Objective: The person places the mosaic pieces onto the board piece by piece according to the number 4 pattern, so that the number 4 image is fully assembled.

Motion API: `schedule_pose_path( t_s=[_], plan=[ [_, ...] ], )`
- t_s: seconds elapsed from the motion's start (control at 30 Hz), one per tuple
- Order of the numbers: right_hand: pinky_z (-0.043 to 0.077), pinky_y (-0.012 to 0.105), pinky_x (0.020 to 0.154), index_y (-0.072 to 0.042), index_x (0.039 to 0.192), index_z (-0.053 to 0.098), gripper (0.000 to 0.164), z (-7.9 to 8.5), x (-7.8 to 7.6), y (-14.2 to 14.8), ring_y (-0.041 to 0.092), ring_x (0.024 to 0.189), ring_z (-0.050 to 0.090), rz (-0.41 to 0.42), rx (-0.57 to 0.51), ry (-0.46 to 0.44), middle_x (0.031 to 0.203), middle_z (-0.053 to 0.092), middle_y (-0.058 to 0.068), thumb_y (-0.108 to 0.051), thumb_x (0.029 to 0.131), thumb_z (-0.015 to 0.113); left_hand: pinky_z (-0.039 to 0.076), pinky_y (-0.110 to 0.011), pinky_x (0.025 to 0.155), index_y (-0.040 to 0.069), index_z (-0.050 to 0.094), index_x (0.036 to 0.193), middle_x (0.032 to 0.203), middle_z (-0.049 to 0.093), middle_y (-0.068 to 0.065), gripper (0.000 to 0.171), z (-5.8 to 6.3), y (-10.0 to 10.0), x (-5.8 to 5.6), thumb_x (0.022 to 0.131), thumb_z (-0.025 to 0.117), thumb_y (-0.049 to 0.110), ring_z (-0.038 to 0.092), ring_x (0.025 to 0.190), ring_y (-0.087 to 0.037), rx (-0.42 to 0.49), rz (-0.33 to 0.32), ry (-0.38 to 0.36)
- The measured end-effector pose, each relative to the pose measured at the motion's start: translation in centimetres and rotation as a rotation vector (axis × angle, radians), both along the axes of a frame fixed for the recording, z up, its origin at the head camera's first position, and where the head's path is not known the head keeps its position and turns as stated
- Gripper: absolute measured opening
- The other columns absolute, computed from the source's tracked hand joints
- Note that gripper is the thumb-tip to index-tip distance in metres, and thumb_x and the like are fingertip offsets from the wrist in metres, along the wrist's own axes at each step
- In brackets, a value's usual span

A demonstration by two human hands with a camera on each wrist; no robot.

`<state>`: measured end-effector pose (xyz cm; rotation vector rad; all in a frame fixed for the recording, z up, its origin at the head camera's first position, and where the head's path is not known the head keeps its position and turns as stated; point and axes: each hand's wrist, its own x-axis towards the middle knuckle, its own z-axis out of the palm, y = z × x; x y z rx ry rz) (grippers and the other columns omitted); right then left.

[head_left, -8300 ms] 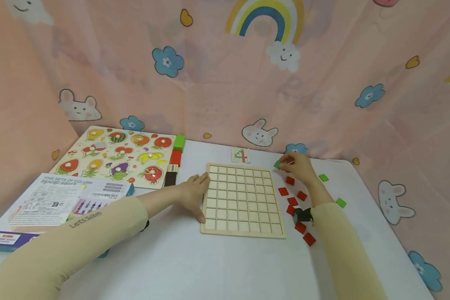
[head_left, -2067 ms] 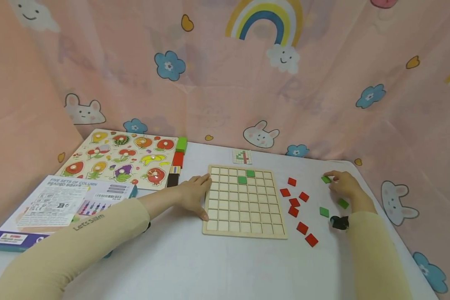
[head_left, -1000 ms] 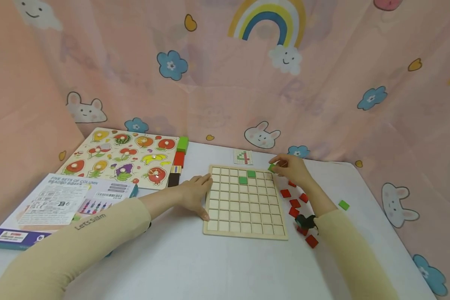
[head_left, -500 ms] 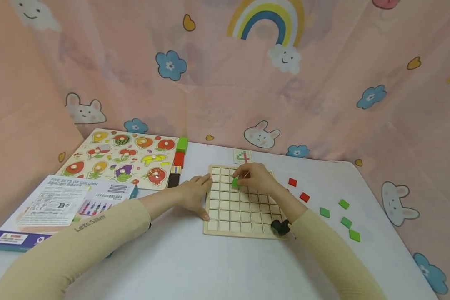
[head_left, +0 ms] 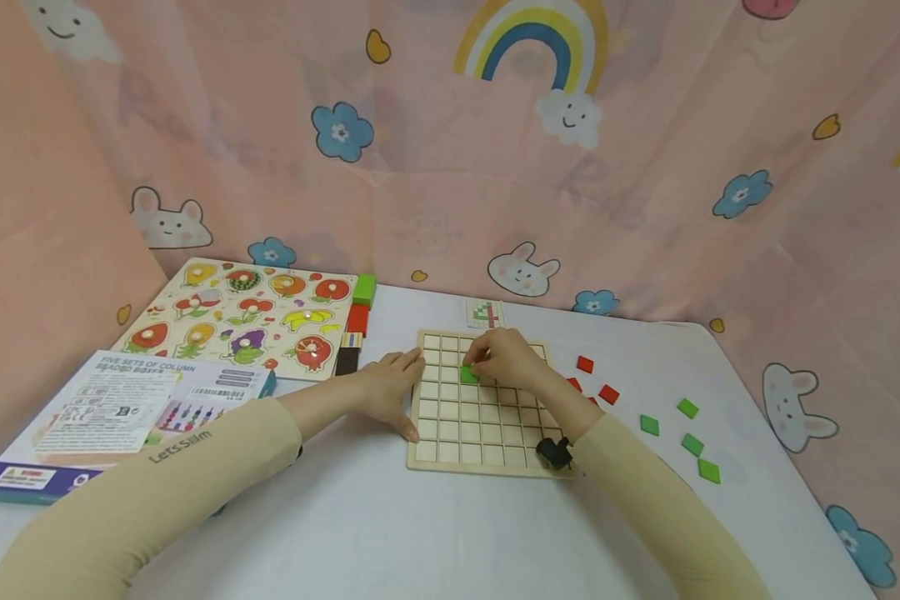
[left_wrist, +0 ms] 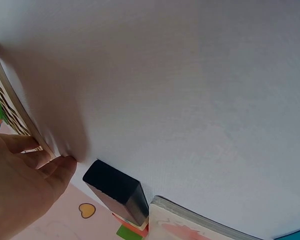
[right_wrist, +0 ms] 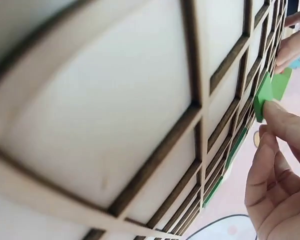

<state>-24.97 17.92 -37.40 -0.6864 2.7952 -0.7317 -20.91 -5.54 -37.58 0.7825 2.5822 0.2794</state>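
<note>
A wooden grid board (head_left: 438,452) lies mid-table. My left hand (head_left: 386,393) rests against its left edge, fingers extended and thumb spread along the rim. Over the upper part of the grid, my right hand (head_left: 506,360) pinches a green square tile (head_left: 468,375) between thumb and fingers. The right wrist view shows that pinched tile (right_wrist: 263,97) tilted, its lower edge close over the grid. Two more green tiles, one of them this tile (right_wrist: 236,145), sit in cells of the board there; the right hand hides them in the head view.
Right of the board lie loose red tiles (head_left: 609,394) and several green tiles (head_left: 649,425). A small pattern card (head_left: 486,314) is behind the board. At left are a fruit puzzle (head_left: 221,333), a boxed bead set (head_left: 120,408) and a dark block (head_left: 347,361).
Two green tiles went into the board, which was bare at first. My right hand then took another green tile from the right and carried it left over the grid. The left hand stayed.
</note>
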Motion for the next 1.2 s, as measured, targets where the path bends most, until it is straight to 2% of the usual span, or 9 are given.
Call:
schedule_pose_path(
  t_s=[0.2, 0.3, 0.4, 0.53, 0.67, 0.8, 0.97, 1.1, 1.2],
  plan=[
    [0.051, 0.025, 0.066, -0.013, 0.094, 0.078, 0.012, -0.3, 0.0, -0.1, 0.014, 0.072, 0.061, 0.037, 0.011, -0.005, 0.083, 0.071, 0.003, -0.007, 0.086, 0.071, 0.028, -0.063, 0.118, -0.001, 0.017, 0.157, 0.168, 0.008, -0.018, 0.122, -0.2, 0.0, 0.0, 0.071, 0.082, 0.057, 0.015, 0.153, -0.043, -0.002, 0.002, -0.005],
    [0.052, 0.029, 0.072, -0.015, 0.099, 0.077, 0.016, 0.1, 0.1, 0.6, 0.015, 0.079, 0.061, 0.015, 0.028, -0.015, 0.088, 0.070, 0.003, -0.008, 0.085, 0.072, 0.028, -0.063, 0.118, 0.000, 0.017, 0.157, 0.168, 0.008, -0.018, 0.122, -0.3, 0.0, 0.0, 0.071, 0.081, 0.058, 0.015, 0.153, -0.043, -0.005, 0.002, -0.002],
    [0.054, 0.035, 0.077, -0.014, 0.105, 0.076, 0.021, 0.7, 0.3, 2.4, 0.019, 0.087, 0.063, -0.002, 0.023, -0.023, 0.100, 0.072, 0.007, -0.007, 0.085, 0.071, 0.028, -0.064, 0.118, 0.000, 0.016, 0.157, 0.168, 0.008, -0.018, 0.122, -0.3, 0.0, 0.0, 0.071, 0.081, 0.059, 0.015, 0.153, -0.043, -0.008, -0.003, 0.006],
    [0.056, 0.038, 0.079, -0.012, 0.113, 0.074, 0.026, 1.2, 0.3, 6.9, 0.026, 0.096, 0.066, -0.041, 0.003, -0.019, 0.114, 0.070, 0.013, -0.007, 0.088, 0.068, 0.028, -0.064, 0.117, -0.001, 0.016, 0.157, 0.168, 0.007, -0.019, 0.122, -0.3, 0.1, 0.0, 0.072, 0.080, 0.059, 0.015, 0.153, -0.043, -0.011, -0.014, 0.010],
    [0.057, 0.041, 0.080, -0.010, 0.118, 0.071, 0.027, 1.4, 0.7, 12.7, 0.033, 0.104, 0.064, -0.184, 0.019, -0.003, 0.121, 0.066, 0.019, -0.010, 0.091, 0.066, 0.029, -0.064, 0.117, -0.001, 0.016, 0.157, 0.167, 0.007, -0.019, 0.122, -0.2, 0.2, 0.0, 0.072, 0.080, 0.060, 0.015, 0.153, -0.043, -0.016, -0.019, 0.013],
    [0.057, 0.051, 0.087, -0.006, 0.123, 0.067, 0.030, 1.3, 1.6, 18.5, 0.042, 0.110, 0.061, -0.305, 0.069, -0.009, 0.127, 0.061, 0.026, -0.012, 0.095, 0.061, 0.030, -0.063, 0.117, -0.001, 0.016, 0.157, 0.167, 0.008, -0.019, 0.122, -0.2, 0.2, 0.0, 0.072, 0.080, 0.060, 0.016, 0.153, -0.043, -0.027, -0.017, 0.017],
    [0.056, 0.055, 0.088, -0.002, 0.128, 0.062, 0.035, 1.1, 3.1, 25.2, 0.049, 0.112, 0.057, -0.369, 0.128, -0.056, 0.128, 0.056, 0.033, -0.015, 0.095, 0.060, 0.030, -0.062, 0.117, -0.001, 0.017, 0.157, 0.167, 0.009, -0.019, 0.123, -0.1, 0.1, 0.1, 0.071, 0.080, 0.059, 0.017, 0.153, -0.043, -0.030, -0.015, 0.019],
    [0.057, 0.043, 0.079, 0.001, 0.125, 0.064, 0.036, 0.9, 3.9, 29.2, 0.046, 0.106, 0.058, -0.387, 0.123, -0.122, 0.126, 0.056, 0.036, -0.007, 0.090, 0.061, 0.030, -0.061, 0.118, -0.001, 0.015, 0.157, 0.167, 0.008, -0.019, 0.123, -0.2, 0.1, 0.0, 0.072, 0.080, 0.060, 0.016, 0.153, -0.043, -0.033, -0.018, 0.021],
    [0.051, 0.029, 0.071, 0.001, 0.123, 0.064, 0.041, 0.7, 4.4, 31.0, 0.030, 0.099, 0.058, -0.385, 0.100, -0.198, 0.123, 0.057, 0.032, 0.000, 0.082, 0.063, 0.029, -0.061, 0.118, -0.001, 0.015, 0.157, 0.167, 0.007, -0.019, 0.123, -0.2, 0.1, -0.1, 0.072, 0.080, 0.060, 0.015, 0.153, -0.042, -0.034, -0.022, 0.022]
  ],
)
